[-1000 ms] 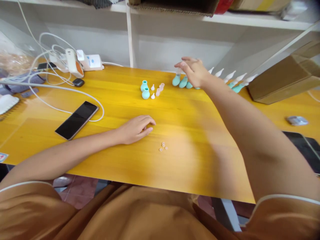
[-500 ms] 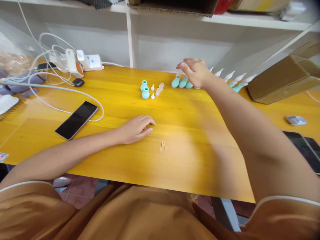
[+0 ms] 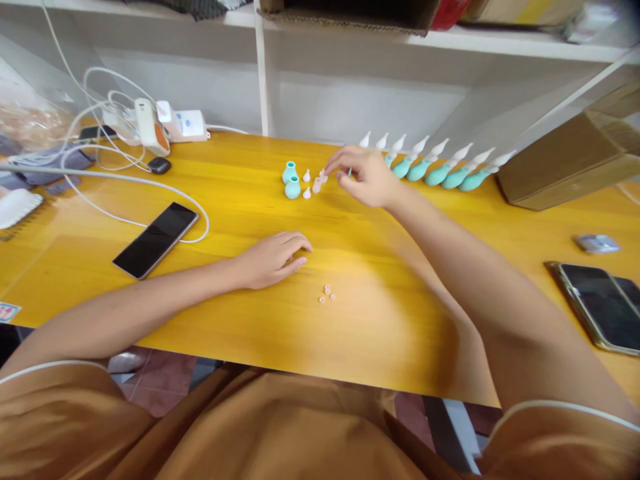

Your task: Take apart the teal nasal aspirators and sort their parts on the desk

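Note:
My right hand (image 3: 364, 176) hovers at the back of the table, thumb and fingers apart, fingertips close to two small translucent pinkish cups (image 3: 317, 185). To the left of those lie two little white cone tips (image 3: 307, 193) and two teal rubber bulbs (image 3: 293, 189) with open necks. Behind and right of this hand, a row of teal bulb syringes with white nozzles (image 3: 440, 172) leans at the back; my hand partly hides its left end. Resting on the tabletop, my left hand (image 3: 277, 260) is empty with loosely bent fingers. Several tiny pinkish rings (image 3: 327, 290) lie in front of it.
A phone (image 3: 156, 240) and white cables lie on the left, near a power strip (image 3: 193, 125). On the right are a cardboard box (image 3: 560, 160), more phones (image 3: 600, 303) and a small silvery packet (image 3: 597, 244). A shelf (image 3: 480, 45) overhangs the table's back.
My right hand has come left and slightly nearer from the row of bulb syringes to beside the small cups, uncovering more of the row. My left hand has stayed put.

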Tool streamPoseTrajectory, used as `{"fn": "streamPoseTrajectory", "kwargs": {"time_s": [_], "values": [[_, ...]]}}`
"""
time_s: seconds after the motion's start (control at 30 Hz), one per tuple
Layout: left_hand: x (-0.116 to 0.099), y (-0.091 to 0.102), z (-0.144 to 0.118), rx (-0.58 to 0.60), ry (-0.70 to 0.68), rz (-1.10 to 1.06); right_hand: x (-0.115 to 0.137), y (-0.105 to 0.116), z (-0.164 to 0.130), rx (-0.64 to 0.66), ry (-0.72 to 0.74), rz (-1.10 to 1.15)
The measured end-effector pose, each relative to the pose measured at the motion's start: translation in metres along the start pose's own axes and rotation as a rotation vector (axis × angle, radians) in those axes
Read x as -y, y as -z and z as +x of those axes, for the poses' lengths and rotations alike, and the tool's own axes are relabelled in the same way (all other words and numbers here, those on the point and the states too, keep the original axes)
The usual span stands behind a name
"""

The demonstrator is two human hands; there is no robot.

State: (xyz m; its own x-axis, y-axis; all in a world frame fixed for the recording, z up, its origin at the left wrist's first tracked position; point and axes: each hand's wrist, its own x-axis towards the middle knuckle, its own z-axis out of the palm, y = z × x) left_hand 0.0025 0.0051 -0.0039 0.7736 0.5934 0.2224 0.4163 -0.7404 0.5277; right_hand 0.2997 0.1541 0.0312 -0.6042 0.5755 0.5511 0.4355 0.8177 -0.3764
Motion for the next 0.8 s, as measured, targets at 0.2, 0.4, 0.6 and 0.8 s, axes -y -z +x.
{"fn": "streamPoseTrajectory", "kwargs": {"time_s": [0.2,0.4,0.6,0.8], "values": [[0.0,0.0,-0.001,-0.003,-0.006,0.015,0.005,-0.031,-0.006,0.116,0.079,-0.009],[0.0,0.0,-0.002,0.0,-0.027,0.033,0.004,-0.04,-0.006,0.156,0.049,-0.036],[0.003,-0.001,-0.002,-0.007,-0.14,0.051,0.016,-0.035,-0.006,0.113,0.019,0.025],[-0.008,-0.006,-0.005,0.02,-0.329,-0.028,0.058,-0.029,-0.04,-0.041,-0.345,0.29]]}}
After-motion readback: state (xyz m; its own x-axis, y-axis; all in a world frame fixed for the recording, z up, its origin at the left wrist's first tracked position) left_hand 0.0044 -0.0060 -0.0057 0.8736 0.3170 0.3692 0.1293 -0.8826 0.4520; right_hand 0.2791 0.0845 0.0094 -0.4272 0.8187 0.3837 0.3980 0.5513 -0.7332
